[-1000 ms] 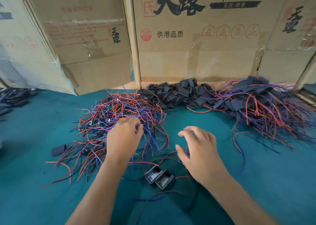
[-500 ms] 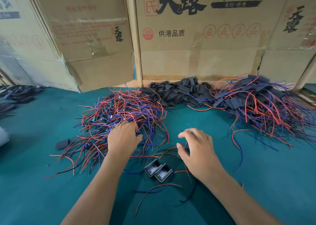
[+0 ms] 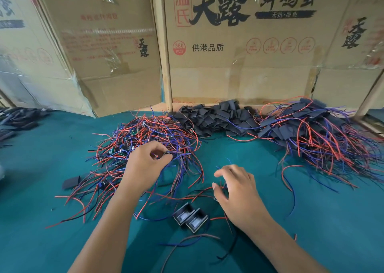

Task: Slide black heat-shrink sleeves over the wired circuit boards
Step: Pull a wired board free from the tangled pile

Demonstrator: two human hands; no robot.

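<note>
Small assembly workshop: green-covered bench (image 3: 311, 220), stacked cardboard cartons (image 3: 239, 75), heaps of wired boards (image 3: 145, 139) and sleeves (image 3: 218, 119).

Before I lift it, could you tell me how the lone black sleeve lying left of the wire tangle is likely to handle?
The lone black sleeve lies flattened, so it is probably light and floppy. Being flat, it should slide rather than roll on the green mat.

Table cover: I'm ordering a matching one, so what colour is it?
Plain teal green, with no pattern; the table cover shows in the head view.
</note>
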